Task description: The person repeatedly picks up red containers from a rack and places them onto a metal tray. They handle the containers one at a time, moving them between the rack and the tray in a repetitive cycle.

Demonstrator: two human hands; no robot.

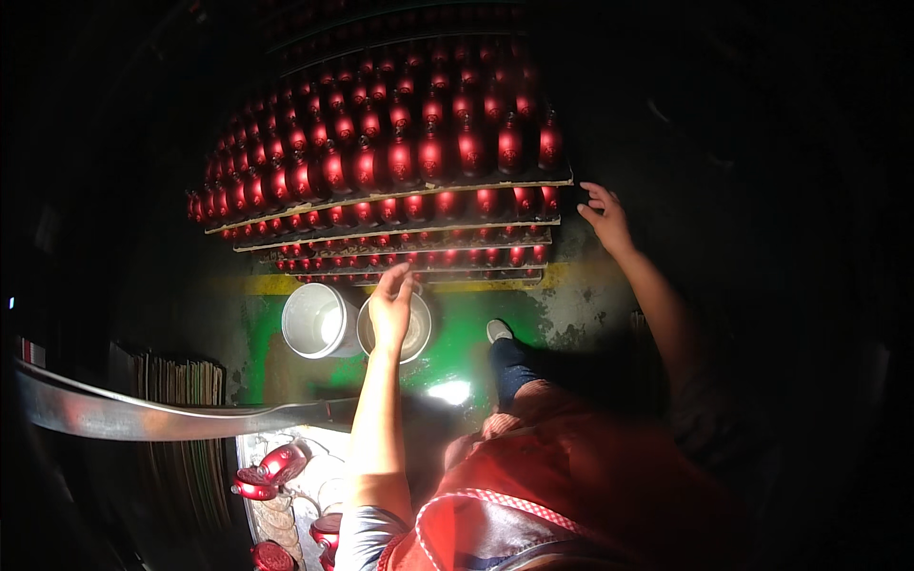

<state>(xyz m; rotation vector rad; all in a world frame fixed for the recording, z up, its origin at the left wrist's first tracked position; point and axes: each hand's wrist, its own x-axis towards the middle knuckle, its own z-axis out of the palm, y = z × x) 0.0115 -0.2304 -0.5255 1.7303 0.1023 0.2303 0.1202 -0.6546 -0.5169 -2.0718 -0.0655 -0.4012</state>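
My left hand is stretched forward over a round bucket, partly hiding it. Nothing is held in it, and the thumb stands a little apart from the bent fingers. Out to the right, my right hand is raised with its fingers spread, near the right end of a board. It is empty too. Rows of glossy red bottles with narrow necks stand upright on that board, and more bottles fill the tiers stacked beneath it.
A second white bucket stands on the green floor. At lower left, red bottles lie on a brightly lit work surface behind a curved metal band. Thin boards are stacked at the left.
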